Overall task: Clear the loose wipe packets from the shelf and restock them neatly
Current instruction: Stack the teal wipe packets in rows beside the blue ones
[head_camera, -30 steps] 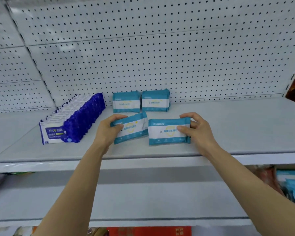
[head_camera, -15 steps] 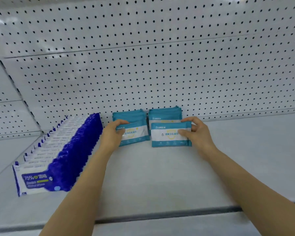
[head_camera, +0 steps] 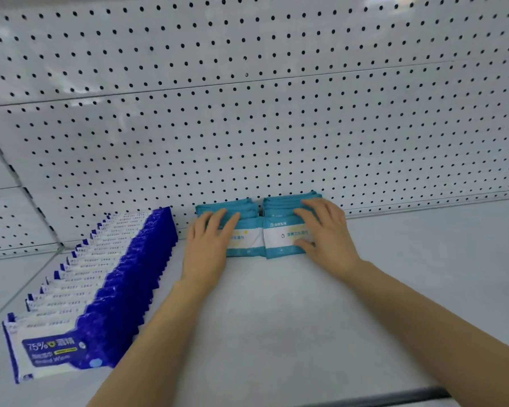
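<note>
Two teal-and-white wipe packets stand side by side at the back of the white shelf. The left packet and the right packet lean against teal stacks that touch the pegboard. My left hand lies with straight fingers over the top of the left packet and presses it back. My right hand covers the right packet's right end, with its fingers across the stack's top and its thumb on the front face.
A long row of dark blue wipe packets runs from the pegboard to the shelf's front left, close beside my left forearm. Bare shelf stretches to the right of the teal stacks and in front of them.
Both hands carried a teal packet from the shelf's front to the back and set it against the stacks. The fingers went from gripping to lying flat. The camera moved closer.
</note>
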The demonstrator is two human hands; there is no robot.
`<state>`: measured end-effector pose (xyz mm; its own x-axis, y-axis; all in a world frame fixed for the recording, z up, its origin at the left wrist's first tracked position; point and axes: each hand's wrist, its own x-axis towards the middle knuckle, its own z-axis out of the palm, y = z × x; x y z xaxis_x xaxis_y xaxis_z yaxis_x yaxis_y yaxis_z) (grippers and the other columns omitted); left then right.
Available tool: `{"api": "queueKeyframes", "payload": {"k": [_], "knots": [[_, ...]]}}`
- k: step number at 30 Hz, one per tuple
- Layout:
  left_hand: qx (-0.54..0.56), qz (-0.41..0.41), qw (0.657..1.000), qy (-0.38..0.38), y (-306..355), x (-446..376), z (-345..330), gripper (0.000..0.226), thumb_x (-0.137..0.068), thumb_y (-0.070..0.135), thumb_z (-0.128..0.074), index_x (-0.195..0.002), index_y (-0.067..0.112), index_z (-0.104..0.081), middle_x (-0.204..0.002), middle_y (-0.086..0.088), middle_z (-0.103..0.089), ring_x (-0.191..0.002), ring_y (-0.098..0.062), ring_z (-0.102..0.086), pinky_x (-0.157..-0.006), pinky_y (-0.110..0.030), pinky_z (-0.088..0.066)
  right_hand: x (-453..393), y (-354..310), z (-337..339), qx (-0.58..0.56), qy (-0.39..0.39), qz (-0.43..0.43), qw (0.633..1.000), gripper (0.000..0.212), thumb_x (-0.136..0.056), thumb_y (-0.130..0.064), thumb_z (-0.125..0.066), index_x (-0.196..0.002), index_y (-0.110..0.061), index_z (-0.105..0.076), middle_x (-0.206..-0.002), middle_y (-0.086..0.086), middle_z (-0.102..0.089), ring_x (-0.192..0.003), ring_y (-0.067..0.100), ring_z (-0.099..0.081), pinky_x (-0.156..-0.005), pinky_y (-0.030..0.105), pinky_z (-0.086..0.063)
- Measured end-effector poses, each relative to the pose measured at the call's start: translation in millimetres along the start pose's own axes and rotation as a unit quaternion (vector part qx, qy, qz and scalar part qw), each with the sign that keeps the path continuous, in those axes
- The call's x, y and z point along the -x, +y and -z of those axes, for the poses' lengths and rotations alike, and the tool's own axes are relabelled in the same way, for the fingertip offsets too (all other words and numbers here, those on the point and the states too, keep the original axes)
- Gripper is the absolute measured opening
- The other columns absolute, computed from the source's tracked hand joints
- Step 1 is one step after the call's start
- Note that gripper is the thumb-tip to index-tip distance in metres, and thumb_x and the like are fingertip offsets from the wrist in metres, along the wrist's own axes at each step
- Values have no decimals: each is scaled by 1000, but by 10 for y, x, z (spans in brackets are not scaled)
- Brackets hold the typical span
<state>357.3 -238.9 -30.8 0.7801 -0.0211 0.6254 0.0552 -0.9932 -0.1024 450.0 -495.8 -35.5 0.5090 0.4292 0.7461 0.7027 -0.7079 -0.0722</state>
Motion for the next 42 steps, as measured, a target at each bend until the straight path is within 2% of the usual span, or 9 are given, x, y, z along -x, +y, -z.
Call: {"api": "queueKeyframes", "payload": {"k": [2,4,9,13,18,25,29,36,42], "knots": [[-17,-38,999,5,18,-10,-14,78,-66,11,-86,-138,16,-55,-135,-15,-57,-123,-39,-50,-100,-53,-44,3,9,-25,32,-26,68,997,70,-63,-18,-86,-126,-2,-59,-132,17,-55,-124,31,-38,-109,46,-26],[-20,-50,999,4,46,-23,-20,77,-69,26,-87,-138,15,-55,-135,-15,-57,-123,-38,-54,-102,-53,-44,-3,4,-67,60,-36,87,994,74,-60,-14,-88,-127,1,-59,-130,18,-58,-124,30,-39,-110,44,-24],[-46,-22,998,22,77,-76,-4,68,-66,22,-88,-128,11,-62,-124,-15,-62,-111,-37,-58,-95,-49,-48,-42,-97,-99,79,-33,63,994,72,-61,-9,-88,-126,2,-58,-123,16,-61,-114,35,-56,-102,43,-44],[-46,-9,998,30,145,-84,25,59,-66,23,-87,-117,8,-62,-117,-11,-63,-103,-33,-57,-93,-46,-48,-93,-181,-107,72,-31,78,994,67,-62,1,-83,-124,4,-59,-119,17,-62,-110,36,-59,-97,42,-48],[-14,10,1000,11,166,-70,52,75,-68,53,-80,-124,9,-57,-123,-9,-59,-112,-32,-54,-103,-46,-41,-106,-114,-22,76,-41,138,987,68,-62,3,-82,-125,3,-58,-118,15,-62,-109,33,-56,-98,41,-45],[-41,58,997,-31,286,-53,10,87,-73,54,-78,-139,7,-48,-141,-13,-51,-131,-34,-44,-116,-50,-29,-33,-67,-6,64,-64,107,990,77,-62,-11,-89,-131,2,-55,-130,17,-59,-121,34,-54,-108,44,-36],[-34,72,996,-43,277,-22,92,92,-73,53,-78,-145,9,-42,-149,-14,-43,-138,-35,-37,-115,-48,-28,-2,-62,66,60,-49,93,993,80,-58,-13,-91,-129,2,-57,-130,17,-59,-120,34,-54,-109,45,-33],[-18,91,993,-66,498,81,300,86,-74,43,-80,-143,7,-45,-146,-14,-47,-133,-35,-43,-111,-48,-34,146,-114,280,-10,-9,66,998,63,-66,-14,-88,-121,0,-61,-117,14,-63,-105,32,-60,-93,41,-51],[24,86,991,-104,824,335,567,76,-92,41,-62,-153,14,-26,-158,-6,-27,-144,-28,-27,-117,-38,-21,442,-152,621,-51,8,37,998,53,-70,-12,-83,-117,-1,-62,-112,14,-64,-99,33,-62,-84,39,-55]]}}
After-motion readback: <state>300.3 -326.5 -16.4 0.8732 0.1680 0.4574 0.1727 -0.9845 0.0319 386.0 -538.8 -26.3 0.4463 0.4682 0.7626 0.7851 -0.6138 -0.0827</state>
